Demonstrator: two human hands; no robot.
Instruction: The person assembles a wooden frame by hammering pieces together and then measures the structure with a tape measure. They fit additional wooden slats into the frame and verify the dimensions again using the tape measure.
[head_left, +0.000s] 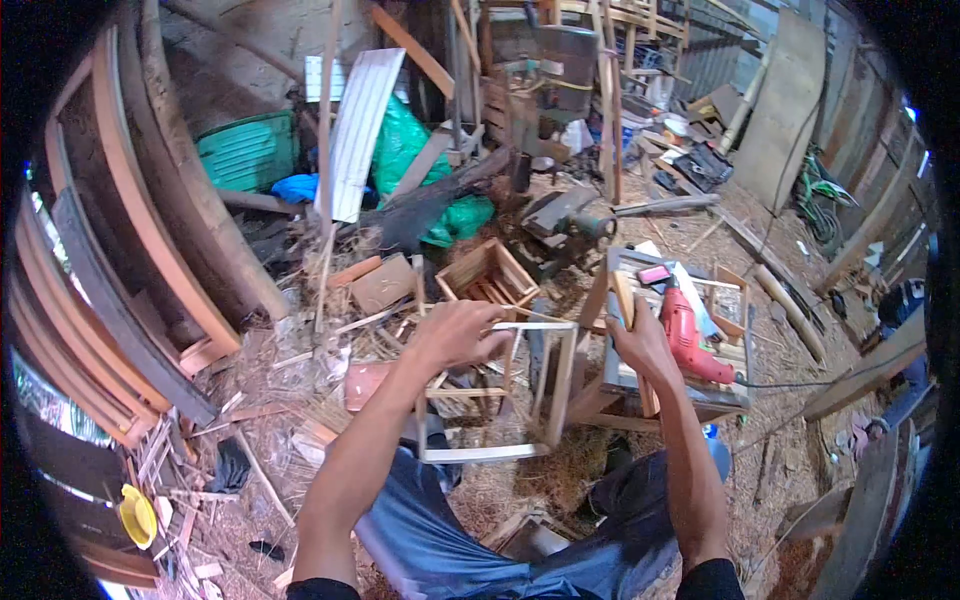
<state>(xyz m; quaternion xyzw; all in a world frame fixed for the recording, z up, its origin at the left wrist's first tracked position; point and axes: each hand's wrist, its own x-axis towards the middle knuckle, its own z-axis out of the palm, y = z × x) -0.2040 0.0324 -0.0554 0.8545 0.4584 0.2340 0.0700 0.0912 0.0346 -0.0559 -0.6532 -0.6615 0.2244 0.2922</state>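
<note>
My left hand is closed over the upper corner of a small open wooden frame, made of pale slats, which is held in front of my knees. My right hand grips a narrow wooden strip at the left side of a low workbench. Just right of that hand, a red power drill lies on the bench with its cord running off to the right. A pink-and-black item rests near the bench's far edge.
A wooden box stands beyond the frame. Wood shavings and offcuts cover the ground. Long curved timbers lean on the left. A yellow container lies at lower left, and green plastic sheeting is at the back.
</note>
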